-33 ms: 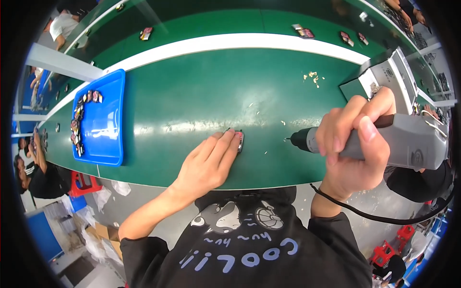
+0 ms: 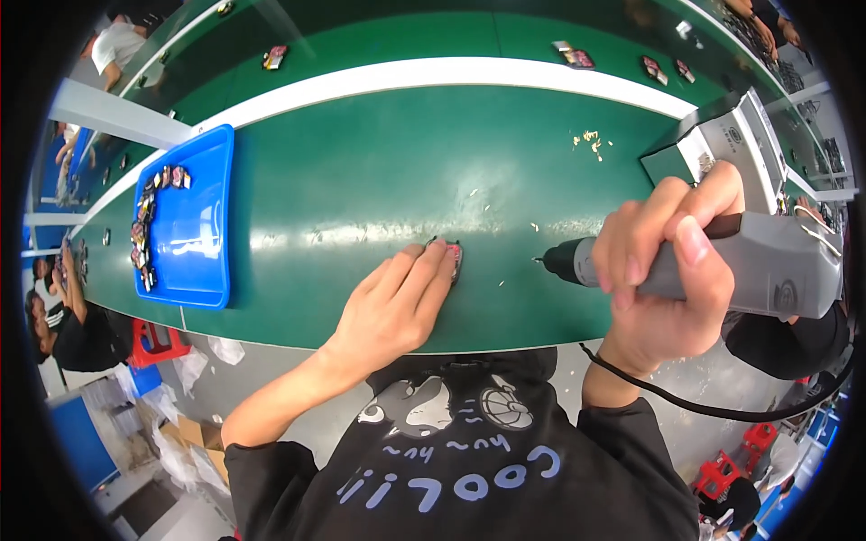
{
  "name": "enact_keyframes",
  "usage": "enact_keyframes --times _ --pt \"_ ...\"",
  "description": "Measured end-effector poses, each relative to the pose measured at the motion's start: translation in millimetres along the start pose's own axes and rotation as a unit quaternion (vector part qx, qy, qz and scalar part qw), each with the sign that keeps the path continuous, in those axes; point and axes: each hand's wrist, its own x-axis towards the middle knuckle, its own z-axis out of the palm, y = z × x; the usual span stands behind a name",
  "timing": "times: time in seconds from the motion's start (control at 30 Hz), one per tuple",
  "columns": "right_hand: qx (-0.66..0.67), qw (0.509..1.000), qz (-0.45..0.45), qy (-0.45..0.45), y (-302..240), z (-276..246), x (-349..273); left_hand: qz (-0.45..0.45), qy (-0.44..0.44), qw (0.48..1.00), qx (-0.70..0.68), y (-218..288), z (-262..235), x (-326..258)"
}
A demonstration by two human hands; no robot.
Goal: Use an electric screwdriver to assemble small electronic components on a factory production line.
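My left hand lies over a small red and dark piece on the green bench top, its fingers together and pressing it down. Most of the piece is hidden under the fingers; its right edge shows. A grey electric screwdriver with a black nose rests in my right hand, the fingers wrapped round its body. Its thin bit points left, toward the small piece but apart from it. From the tool's side a black cord loops down to the right.
At left stands a blue tray with several small dark and red pieces along its far side. A grey and white box-shaped device stands at far right. Pale scraps lie near it. Behind a white rail, similar pieces sit on a green belt.
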Motion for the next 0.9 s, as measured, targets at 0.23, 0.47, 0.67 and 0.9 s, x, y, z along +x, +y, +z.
enact_keyframes --times 0.23,0.47,0.67,0.9 --pt "0.032 0.999 0.000 -0.029 16.8 12.2 -2.9 0.013 0.023 0.999 -0.024 3.0 14.8 8.4" --pt "0.069 0.996 0.001 -0.048 23.4 20.6 -1.4 0.021 0.058 0.998 -0.023 -0.4 21.9 7.9" --pt "0.064 0.997 0.009 -0.048 31.9 26.4 2.2 0.088 0.082 0.992 0.036 -6.2 23.8 7.8" --pt "0.026 0.996 -0.004 -0.090 46.1 21.9 4.3 0.108 0.107 0.987 0.046 -7.4 26.2 7.1"
